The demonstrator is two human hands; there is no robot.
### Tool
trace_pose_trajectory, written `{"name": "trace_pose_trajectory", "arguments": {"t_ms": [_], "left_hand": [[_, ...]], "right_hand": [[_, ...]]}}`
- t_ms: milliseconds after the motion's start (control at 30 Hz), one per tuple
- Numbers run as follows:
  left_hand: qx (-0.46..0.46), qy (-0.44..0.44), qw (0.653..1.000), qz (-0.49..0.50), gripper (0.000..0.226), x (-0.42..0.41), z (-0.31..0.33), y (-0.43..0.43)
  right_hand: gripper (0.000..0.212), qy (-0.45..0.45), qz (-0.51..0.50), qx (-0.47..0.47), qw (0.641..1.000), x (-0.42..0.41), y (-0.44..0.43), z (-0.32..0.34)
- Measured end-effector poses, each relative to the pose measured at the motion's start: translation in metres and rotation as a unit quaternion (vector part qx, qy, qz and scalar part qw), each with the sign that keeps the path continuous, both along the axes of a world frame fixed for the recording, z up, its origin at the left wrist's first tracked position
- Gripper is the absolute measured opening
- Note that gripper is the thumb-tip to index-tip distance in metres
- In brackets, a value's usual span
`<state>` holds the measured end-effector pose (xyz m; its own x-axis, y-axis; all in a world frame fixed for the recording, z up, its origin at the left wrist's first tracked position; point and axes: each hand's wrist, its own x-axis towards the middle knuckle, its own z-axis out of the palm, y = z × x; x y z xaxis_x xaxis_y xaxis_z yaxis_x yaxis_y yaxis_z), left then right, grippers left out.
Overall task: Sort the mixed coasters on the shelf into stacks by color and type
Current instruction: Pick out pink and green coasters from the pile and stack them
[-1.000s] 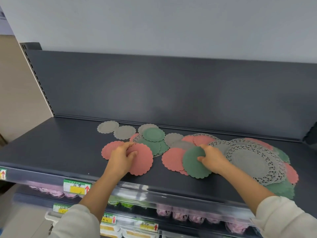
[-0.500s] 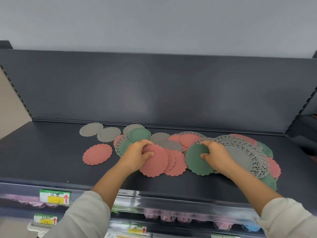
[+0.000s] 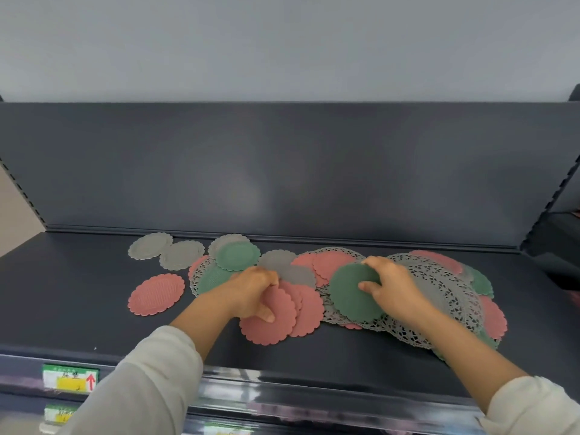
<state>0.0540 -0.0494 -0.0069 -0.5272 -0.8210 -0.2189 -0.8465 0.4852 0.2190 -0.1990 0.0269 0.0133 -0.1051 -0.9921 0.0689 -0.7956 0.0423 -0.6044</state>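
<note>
Mixed coasters lie across the dark shelf [image 3: 72, 309]. My left hand [image 3: 251, 290] grips a pink scalloped coaster [image 3: 270, 324], thumb on top, over other overlapping pink ones [image 3: 309, 312]. My right hand [image 3: 392, 287] holds a green scalloped coaster [image 3: 348, 296] tilted up above the pile. One pink coaster [image 3: 156, 294] lies alone at the left. Grey coasters [image 3: 150, 245] sit at the back left, another green coaster [image 3: 237, 255] behind my left hand, and grey lace doilies [image 3: 439, 287] spread under my right hand.
The shelf's back panel [image 3: 282, 167] rises behind the coasters. Its front edge carries a price label [image 3: 70, 378]. More pink [image 3: 494, 318] and green [image 3: 480, 282] coasters stick out from under the doilies at the right. Lower shelves show below.
My left hand pulled its pink coaster toward the front over the other pink ones. My right hand lifted the green coaster a little higher off the pile.
</note>
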Motion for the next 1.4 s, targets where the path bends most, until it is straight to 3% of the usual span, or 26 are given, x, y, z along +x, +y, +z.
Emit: {"name": "trace_pose_trajectory", "arguments": {"t_ms": [100,267,333,433,600,767,1033,1200,1400], "left_hand": [[-0.021,-0.018,1.000,0.001,0.055,-0.005,0.005,-0.002],[-0.006,0.034,0.999,0.030,0.093,-0.006,0.008,0.001],[-0.021,0.059,0.997,0.040,0.078,-0.003,0.005,0.003],[-0.032,0.145,0.986,0.074,0.037,0.010,0.008,0.008],[0.020,0.265,0.956,0.124,0.029,0.043,0.015,0.019],[-0.007,0.308,0.930,0.197,0.012,0.080,0.024,0.037],[-0.163,0.323,0.848,0.387,0.021,0.187,0.032,0.053],[-0.182,0.362,0.790,0.459,0.026,0.260,0.025,0.048],[-0.152,0.389,0.783,0.462,0.027,0.354,0.016,0.013]], "right_hand": [[0.021,-0.016,0.010,-0.009,1.000,-0.002,0.000,-0.001],[0.022,-0.039,0.018,-0.019,0.999,-0.009,0.001,0.000],[0.018,-0.058,0.024,-0.025,0.998,-0.010,0.001,0.000],[0.011,-0.105,0.030,-0.025,0.994,-0.008,-0.001,0.001],[0.010,-0.138,0.052,-0.035,0.988,0.004,-0.009,0.005],[0.011,-0.125,0.076,-0.046,0.988,0.025,-0.019,0.006],[0.009,-0.132,0.136,-0.045,0.981,0.092,-0.042,0.010],[0.009,-0.128,0.159,-0.044,0.978,0.163,-0.066,0.008],[0.007,-0.147,0.181,-0.017,0.972,0.281,-0.104,0.005]]}}
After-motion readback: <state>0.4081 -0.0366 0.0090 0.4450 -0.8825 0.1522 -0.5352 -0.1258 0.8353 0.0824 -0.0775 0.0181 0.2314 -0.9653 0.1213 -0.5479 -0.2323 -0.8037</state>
